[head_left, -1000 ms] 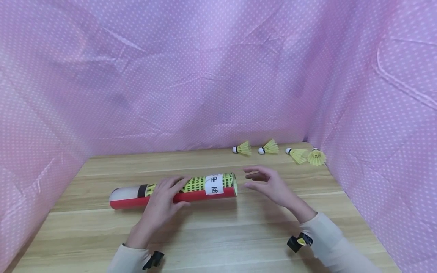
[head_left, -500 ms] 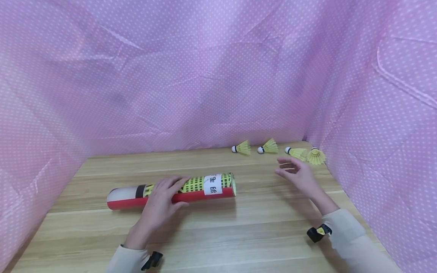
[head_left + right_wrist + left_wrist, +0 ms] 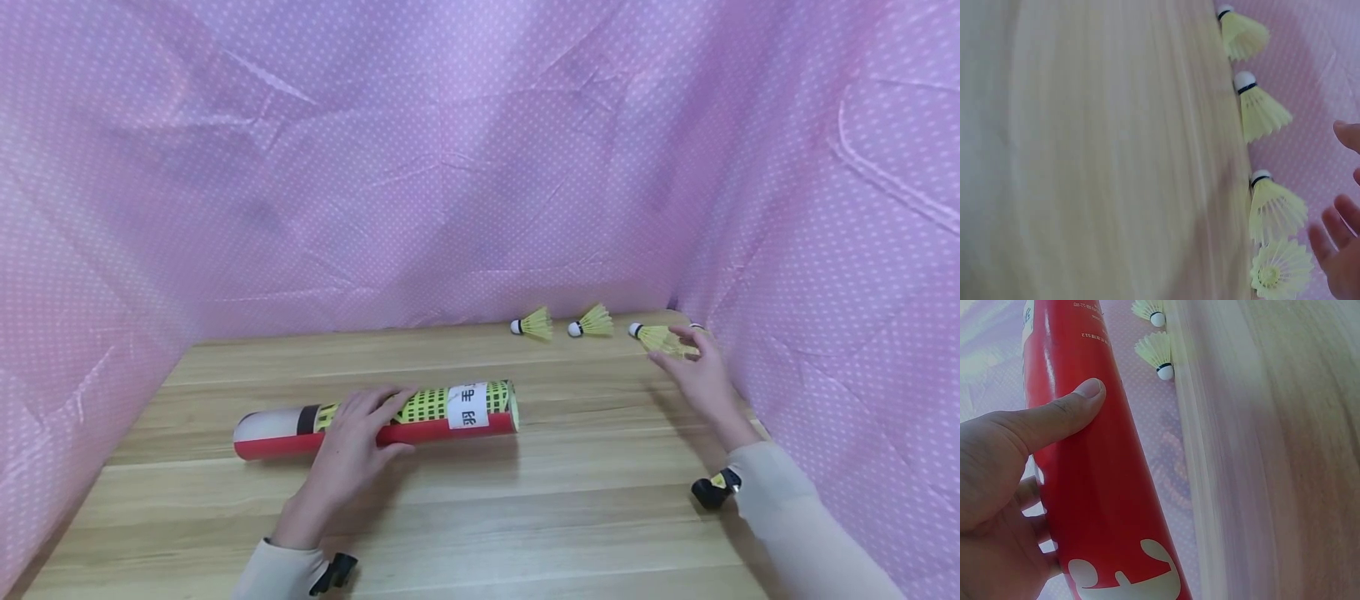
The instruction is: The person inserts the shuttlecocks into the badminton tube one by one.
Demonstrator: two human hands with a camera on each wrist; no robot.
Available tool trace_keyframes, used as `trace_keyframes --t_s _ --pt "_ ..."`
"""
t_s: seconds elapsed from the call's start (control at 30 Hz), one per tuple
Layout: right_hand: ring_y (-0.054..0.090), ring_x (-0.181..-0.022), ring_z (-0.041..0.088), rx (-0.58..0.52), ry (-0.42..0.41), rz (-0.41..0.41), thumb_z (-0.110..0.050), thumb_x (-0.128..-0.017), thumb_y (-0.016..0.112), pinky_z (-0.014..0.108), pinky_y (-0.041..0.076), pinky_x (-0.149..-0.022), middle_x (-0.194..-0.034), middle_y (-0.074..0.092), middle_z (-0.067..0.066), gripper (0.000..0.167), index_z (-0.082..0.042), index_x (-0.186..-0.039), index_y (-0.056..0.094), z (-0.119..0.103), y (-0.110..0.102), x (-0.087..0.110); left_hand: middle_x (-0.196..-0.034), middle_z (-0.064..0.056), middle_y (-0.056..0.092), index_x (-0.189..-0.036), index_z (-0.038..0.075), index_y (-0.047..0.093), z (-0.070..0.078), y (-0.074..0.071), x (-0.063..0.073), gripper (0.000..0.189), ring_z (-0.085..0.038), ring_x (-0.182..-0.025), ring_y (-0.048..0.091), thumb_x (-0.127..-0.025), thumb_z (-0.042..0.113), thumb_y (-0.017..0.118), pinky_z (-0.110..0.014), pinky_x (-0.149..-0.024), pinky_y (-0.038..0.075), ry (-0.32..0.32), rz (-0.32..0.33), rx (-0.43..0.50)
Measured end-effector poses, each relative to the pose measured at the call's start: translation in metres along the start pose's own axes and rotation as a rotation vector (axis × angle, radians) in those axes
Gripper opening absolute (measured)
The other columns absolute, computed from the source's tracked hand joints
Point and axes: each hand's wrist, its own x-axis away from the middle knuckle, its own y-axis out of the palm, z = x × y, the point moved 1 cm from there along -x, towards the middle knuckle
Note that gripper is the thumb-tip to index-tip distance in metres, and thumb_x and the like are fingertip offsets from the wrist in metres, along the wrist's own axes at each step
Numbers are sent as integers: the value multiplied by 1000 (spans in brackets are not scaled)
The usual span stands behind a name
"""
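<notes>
My left hand [image 3: 351,454] grips a shuttlecock tube [image 3: 431,417] around its middle, fingers over the top and thumb on the near red side. In the left wrist view the thumb [image 3: 1069,415] lies along the red wall of the tube [image 3: 1104,494]. The tube lies level above or on the table, its open end to the right. My right hand [image 3: 701,375], fingers apart and loosely bent, hovers by the two rightmost yellow shuttlecocks. One of them [image 3: 652,336] shows beside the fingers; the other [image 3: 1282,269] is mostly hidden by the hand in the head view. Nothing is held there.
Two more yellow shuttlecocks, one on the left [image 3: 534,323] and one on the right [image 3: 592,321], lie along the back edge of the wooden table [image 3: 570,517]. Pink dotted cloth [image 3: 450,167] hangs behind and at both sides.
My right hand has moved from beside the tube's open end rightward and back to the rightmost shuttlecocks. The left hand keeps its grip, and the tube has shifted slightly left.
</notes>
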Motion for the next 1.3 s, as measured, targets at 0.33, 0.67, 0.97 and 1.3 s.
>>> trace_keyframes --t_s 0.33,0.67,0.97,1.3 --pt "39 -130 54 298 -131 -35 -17 -84 82 64 24 -112 -141 48 32 68 5 -140 50 6 0 -20 -140 -3 54 -147 28 53 -1 -1 0 88 -27 -127 48 -70 21 94 -56 -113 30 3 0 4" --pt "34 -134 52 547 -127 -117 -21 -81 83 68 -1 -116 -142 47 31 70 2 -139 50 16 7 -31 -141 -6 55 -148 29 52 -1 1 -1 89 -27 -127 48 -70 20 94 -56 -114 29 16 -10 4" --pt "32 -136 52 582 -72 -109 -20 -83 82 71 -18 -109 -139 49 30 62 -1 -135 54 20 12 -27 -141 -5 54 -148 29 52 -1 1 -2 89 -26 -127 48 -70 21 94 -56 -114 29 17 -12 1" --pt "28 -136 53 651 -20 -131 -20 -84 79 68 -21 -108 -143 43 32 64 -4 -139 50 22 11 -27 -141 -4 54 -147 27 53 -1 0 -4 87 -27 -128 48 -70 20 94 -56 -114 30 13 -27 1"
